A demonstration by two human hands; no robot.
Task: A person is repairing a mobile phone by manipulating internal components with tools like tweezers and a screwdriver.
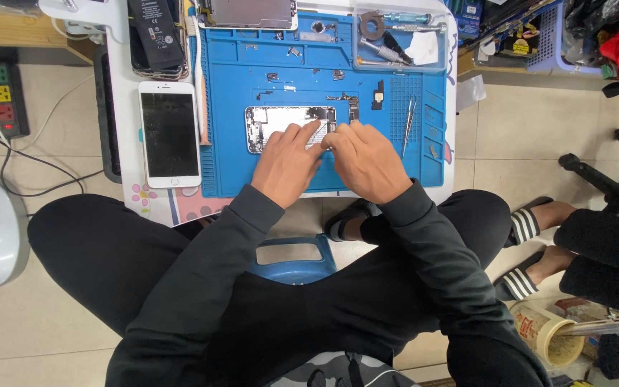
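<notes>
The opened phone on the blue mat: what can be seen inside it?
Inside the opened phone, a pale plate and small dark parts show. The left hand and right hand cover its right side.

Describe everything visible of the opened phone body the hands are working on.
The opened phone body lies flat on the blue work mat, long side across the view, its inside facing up. A pale metal frame rings silvery plates and small dark parts; finer detail is too small to tell. The left hand and right hand both rest fingertips on its right half, covering the lower right corner. No screen is on it.
</notes>
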